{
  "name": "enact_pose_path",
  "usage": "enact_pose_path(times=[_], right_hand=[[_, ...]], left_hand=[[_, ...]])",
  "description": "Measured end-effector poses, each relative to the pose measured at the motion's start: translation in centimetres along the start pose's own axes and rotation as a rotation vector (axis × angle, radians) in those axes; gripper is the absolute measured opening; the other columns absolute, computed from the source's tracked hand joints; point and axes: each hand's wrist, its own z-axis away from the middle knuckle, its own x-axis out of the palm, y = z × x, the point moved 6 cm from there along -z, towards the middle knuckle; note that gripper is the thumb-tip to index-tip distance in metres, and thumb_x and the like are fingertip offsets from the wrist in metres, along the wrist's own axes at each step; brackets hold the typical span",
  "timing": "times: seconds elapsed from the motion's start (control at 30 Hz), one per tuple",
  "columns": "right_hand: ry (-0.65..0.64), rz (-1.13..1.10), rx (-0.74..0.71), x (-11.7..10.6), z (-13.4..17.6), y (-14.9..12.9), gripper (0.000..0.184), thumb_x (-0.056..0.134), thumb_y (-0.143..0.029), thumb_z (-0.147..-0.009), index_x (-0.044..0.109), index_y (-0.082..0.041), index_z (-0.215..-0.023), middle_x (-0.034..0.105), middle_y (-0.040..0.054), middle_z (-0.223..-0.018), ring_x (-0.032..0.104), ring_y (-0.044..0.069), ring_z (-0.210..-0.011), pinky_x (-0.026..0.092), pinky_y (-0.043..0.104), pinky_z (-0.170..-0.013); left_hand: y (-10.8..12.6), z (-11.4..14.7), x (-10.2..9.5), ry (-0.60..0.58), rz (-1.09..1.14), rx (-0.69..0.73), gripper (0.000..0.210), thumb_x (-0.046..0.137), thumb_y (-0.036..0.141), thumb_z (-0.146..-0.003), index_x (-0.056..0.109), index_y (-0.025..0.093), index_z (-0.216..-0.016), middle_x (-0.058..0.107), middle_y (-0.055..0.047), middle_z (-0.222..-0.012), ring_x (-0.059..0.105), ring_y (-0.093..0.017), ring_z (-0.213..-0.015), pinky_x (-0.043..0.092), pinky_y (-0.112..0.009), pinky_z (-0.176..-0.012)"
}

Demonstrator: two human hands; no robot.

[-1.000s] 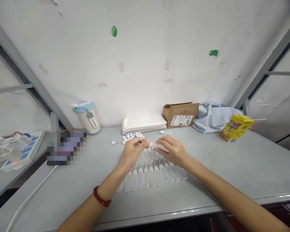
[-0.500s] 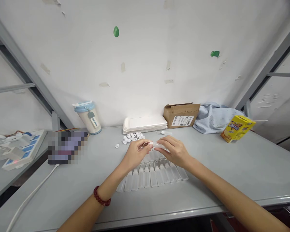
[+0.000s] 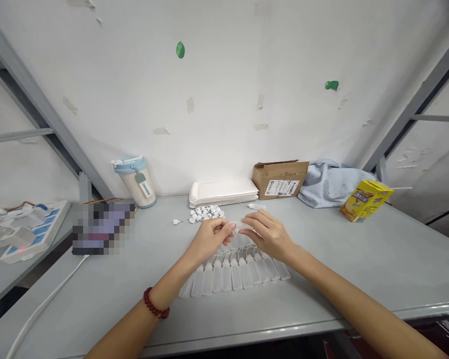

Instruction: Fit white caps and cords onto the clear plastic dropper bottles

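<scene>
My left hand (image 3: 211, 240) is closed in a pinch at the white cap end of a small translucent plastic bottle (image 3: 240, 226). Fingers of my right hand (image 3: 270, 235) close around the body of that same bottle, which they mostly hide. Below both hands lies a row of capped translucent bottles (image 3: 226, 276) with thin white loops at their necks. More bottles show partly behind my fingers. Beyond my left hand is a pile of small white caps (image 3: 205, 213), and one loose cap (image 3: 176, 222) lies apart to its left.
Along the wall stand a tumbler (image 3: 136, 184), a stack of white trays (image 3: 224, 193), a cardboard box (image 3: 280, 179) and a blue cloth (image 3: 333, 182). A yellow drink carton (image 3: 364, 201) is at right. A phone (image 3: 103, 229) and a power strip (image 3: 41, 232) are at left.
The loose cap left of the pile has shifted slightly left and turned onto its side. Both hands stay nearly in place; the white loop at my left fingers no longer shows.
</scene>
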Motion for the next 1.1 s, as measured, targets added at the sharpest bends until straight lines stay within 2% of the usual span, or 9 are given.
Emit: enact_pose_path(times=[0.1,0.27,0.43,0.6,0.7,0.9,1.0,1.1], right_hand=[[0.001,-0.028,0.005,0.0,0.1,0.1,0.009,0.052,-0.023,-0.088,0.057,-0.017,-0.093,0.064,0.0073,-0.077,0.054,0.017,-0.068,0.043,0.028,-0.058],[0.02,-0.092,0.033,0.0,0.0,0.3,0.01,0.053,-0.023,-0.088,0.056,-0.017,-0.094,0.065,0.0077,-0.077,0.054,0.017,-0.067,0.044,0.028,-0.058],[0.014,-0.175,0.073,-0.1,-0.2,0.5,0.009,0.055,-0.023,-0.086,0.056,-0.017,-0.092,0.065,0.0068,-0.075,0.054,0.017,-0.065,0.044,0.028,-0.058],[-0.045,-0.245,0.129,0.1,-0.2,0.6,0.013,0.052,-0.027,-0.088,0.059,-0.016,-0.091,0.065,0.0068,-0.074,0.054,0.016,-0.065,0.043,0.028,-0.058],[-0.106,-0.35,0.282,0.4,-0.1,1.1,0.021,0.051,-0.034,-0.088,0.063,-0.016,-0.088,0.064,0.0056,-0.07,0.052,0.014,-0.06,0.042,0.026,-0.054],[-0.247,-0.686,0.671,1.5,0.5,2.2,0.029,0.047,-0.039,-0.089,0.064,-0.016,-0.08,0.063,0.0026,-0.067,0.056,0.013,-0.061,0.041,0.023,-0.054],[-0.292,-0.778,0.787,1.9,0.8,2.4,0.03,0.047,-0.041,-0.088,0.061,-0.016,-0.079,0.058,-0.0002,-0.061,0.048,0.011,-0.053,0.035,0.022,-0.05],[-0.301,-0.838,0.835,2.1,0.9,2.4,0.03,0.047,-0.042,-0.088,0.059,-0.017,-0.08,0.055,-0.0017,-0.059,0.041,0.009,-0.049,0.031,0.022,-0.047]], left_hand=[[-0.1,-0.1,-0.2,0.012,0.004,0.032,0.026,0.061,0.04,-0.075,0.066,0.015,-0.077,0.062,-0.003,-0.069,0.055,-0.013,-0.06,0.047,-0.026,-0.06],[-0.7,-0.2,-0.7,0.102,-0.017,0.038,0.029,0.068,0.035,-0.069,0.07,0.017,-0.091,0.066,-0.001,-0.07,0.058,-0.016,-0.066,0.047,-0.027,-0.066],[0.1,0.0,-0.5,0.078,-0.05,0.119,0.022,0.064,0.036,-0.075,0.069,0.017,-0.086,0.066,-0.002,-0.077,0.059,-0.016,-0.073,0.046,-0.026,-0.068],[0.5,0.1,-0.3,0.012,-0.083,0.13,0.026,0.056,0.039,-0.08,0.064,0.016,-0.072,0.057,0.0,-0.064,0.052,-0.013,-0.062,0.042,-0.024,-0.06],[0.6,0.2,-0.3,-0.014,-0.1,0.127,0.026,0.055,0.039,-0.081,0.064,0.016,-0.072,0.057,0.0,-0.065,0.05,-0.013,-0.061,0.041,-0.024,-0.059],[1.2,0.4,-0.2,-0.029,-0.145,0.168,0.02,0.057,0.031,-0.08,0.068,0.02,-0.092,0.066,-0.004,-0.088,0.056,-0.017,-0.079,0.045,-0.026,-0.072],[1.4,0.5,-0.1,-0.023,-0.174,0.175,0.019,0.056,0.029,-0.08,0.068,0.02,-0.092,0.067,-0.003,-0.09,0.057,-0.017,-0.082,0.045,-0.026,-0.074],[1.4,0.5,-0.1,-0.021,-0.168,0.171,0.018,0.056,0.031,-0.081,0.068,0.019,-0.089,0.067,-0.003,-0.087,0.057,-0.016,-0.081,0.045,-0.026,-0.073]])
